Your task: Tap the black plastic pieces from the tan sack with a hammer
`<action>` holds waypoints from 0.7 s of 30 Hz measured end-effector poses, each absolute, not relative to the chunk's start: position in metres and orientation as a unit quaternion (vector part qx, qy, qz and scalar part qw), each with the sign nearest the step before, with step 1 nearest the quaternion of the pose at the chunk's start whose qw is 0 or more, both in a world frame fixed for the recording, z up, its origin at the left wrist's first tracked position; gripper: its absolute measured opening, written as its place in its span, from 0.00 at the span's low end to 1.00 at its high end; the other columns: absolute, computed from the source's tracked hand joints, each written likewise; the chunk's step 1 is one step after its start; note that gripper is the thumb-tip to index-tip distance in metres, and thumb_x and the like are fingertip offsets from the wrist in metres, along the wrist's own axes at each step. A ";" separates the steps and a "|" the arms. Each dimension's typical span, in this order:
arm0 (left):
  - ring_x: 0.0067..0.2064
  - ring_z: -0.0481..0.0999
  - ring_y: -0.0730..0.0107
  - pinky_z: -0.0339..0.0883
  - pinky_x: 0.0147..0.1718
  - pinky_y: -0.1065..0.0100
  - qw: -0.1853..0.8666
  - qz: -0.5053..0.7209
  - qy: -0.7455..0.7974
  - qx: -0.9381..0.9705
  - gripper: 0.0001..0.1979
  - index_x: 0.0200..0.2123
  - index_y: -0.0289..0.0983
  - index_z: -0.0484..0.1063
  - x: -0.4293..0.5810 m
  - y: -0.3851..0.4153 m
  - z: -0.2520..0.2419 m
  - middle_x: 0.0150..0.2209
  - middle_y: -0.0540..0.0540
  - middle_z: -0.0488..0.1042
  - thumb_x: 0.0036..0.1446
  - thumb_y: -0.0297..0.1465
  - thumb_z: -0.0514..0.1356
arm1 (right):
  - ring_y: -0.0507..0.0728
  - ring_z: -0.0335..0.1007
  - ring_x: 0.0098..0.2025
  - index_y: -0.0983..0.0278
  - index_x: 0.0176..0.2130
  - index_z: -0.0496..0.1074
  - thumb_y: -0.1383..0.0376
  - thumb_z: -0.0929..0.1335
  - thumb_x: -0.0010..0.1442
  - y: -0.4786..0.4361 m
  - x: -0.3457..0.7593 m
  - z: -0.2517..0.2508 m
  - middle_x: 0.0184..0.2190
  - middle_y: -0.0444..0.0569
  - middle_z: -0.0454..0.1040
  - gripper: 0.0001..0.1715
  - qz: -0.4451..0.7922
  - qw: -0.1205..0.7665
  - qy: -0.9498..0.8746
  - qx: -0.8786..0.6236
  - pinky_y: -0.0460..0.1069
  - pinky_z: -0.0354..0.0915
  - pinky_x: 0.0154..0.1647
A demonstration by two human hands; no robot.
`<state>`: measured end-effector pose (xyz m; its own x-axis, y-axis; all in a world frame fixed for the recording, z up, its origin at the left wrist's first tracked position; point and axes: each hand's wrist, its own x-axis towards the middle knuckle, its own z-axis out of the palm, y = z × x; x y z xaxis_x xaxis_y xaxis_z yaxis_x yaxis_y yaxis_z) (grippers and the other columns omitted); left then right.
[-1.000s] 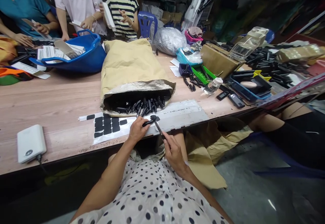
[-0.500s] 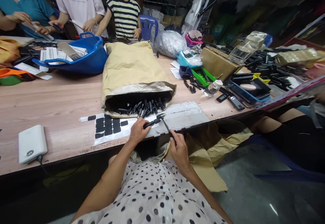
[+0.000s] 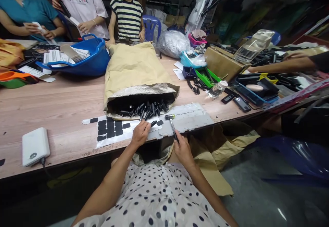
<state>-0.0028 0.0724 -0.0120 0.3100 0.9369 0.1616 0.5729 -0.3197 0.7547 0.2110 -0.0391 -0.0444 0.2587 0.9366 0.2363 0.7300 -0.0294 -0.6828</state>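
My left hand (image 3: 141,133) is closed around a slim black pen-like piece (image 3: 153,123), whose tip sticks out to the right at the table's front edge. My right hand (image 3: 183,148) grips the dark handle of a small hammer (image 3: 170,117); its yellow-and-black head is apart from the black piece, over the grey board (image 3: 190,115). Just past the piece's tip is a black rounded pad (image 3: 159,122). Several similar pads lie on a white sheet (image 3: 131,131) left of my hand. Behind it, a brown paper sack (image 3: 133,66) opens toward me, with many black pieces (image 3: 147,109) inside.
A white power bank (image 3: 36,146) with a cable lies at left. Beyond it stands a blue basin (image 3: 84,59) of white boxes. At right are a green tray (image 3: 207,77), a clear bottle (image 3: 218,89) and a blue tray (image 3: 257,93). Several co-workers are around the table.
The hammer head has shifted right, away from the black piece's end. Less of the piece shows beyond my left hand. A co-worker's arm now reaches in from the right.
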 end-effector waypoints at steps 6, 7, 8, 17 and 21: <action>0.33 0.69 0.68 0.66 0.36 0.67 0.333 0.321 0.512 0.724 0.20 0.23 0.41 0.59 -0.005 0.075 -0.007 0.28 0.50 0.66 0.68 0.38 0.46 | 0.62 0.75 0.49 0.63 0.63 0.69 0.66 0.60 0.63 -0.038 0.208 -0.043 0.46 0.56 0.78 0.30 0.157 0.388 -0.578 -0.700 0.56 0.73 0.52; 0.33 0.69 0.68 0.66 0.36 0.67 0.334 0.321 0.511 0.724 0.20 0.23 0.41 0.59 -0.005 0.076 -0.006 0.28 0.50 0.66 0.68 0.38 0.46 | 0.62 0.75 0.49 0.64 0.63 0.69 0.66 0.60 0.63 -0.038 0.207 -0.043 0.47 0.57 0.78 0.30 0.156 0.390 -0.576 -0.701 0.56 0.73 0.52; 0.33 0.69 0.68 0.66 0.36 0.67 0.333 0.321 0.507 0.727 0.20 0.23 0.41 0.60 -0.005 0.075 -0.005 0.29 0.49 0.66 0.68 0.38 0.45 | 0.62 0.75 0.49 0.64 0.62 0.70 0.66 0.60 0.63 -0.037 0.206 -0.043 0.47 0.57 0.78 0.30 0.155 0.392 -0.575 -0.701 0.56 0.73 0.52; 0.55 0.70 0.54 0.64 0.52 0.55 0.109 0.292 0.380 0.871 0.14 0.37 0.41 0.78 -0.010 0.023 -0.025 0.53 0.40 0.74 0.66 0.36 0.53 | 0.63 0.74 0.52 0.65 0.63 0.68 0.66 0.60 0.64 -0.037 0.203 -0.045 0.49 0.58 0.78 0.30 0.155 0.388 -0.573 -0.705 0.56 0.73 0.52; 0.64 0.63 0.52 0.61 0.59 0.53 0.027 0.260 0.391 0.883 0.10 0.37 0.42 0.78 -0.012 -0.004 -0.045 0.63 0.42 0.69 0.65 0.34 0.56 | 0.63 0.74 0.51 0.63 0.65 0.67 0.66 0.60 0.65 -0.037 0.205 -0.049 0.49 0.57 0.78 0.31 0.152 0.391 -0.575 -0.702 0.57 0.73 0.52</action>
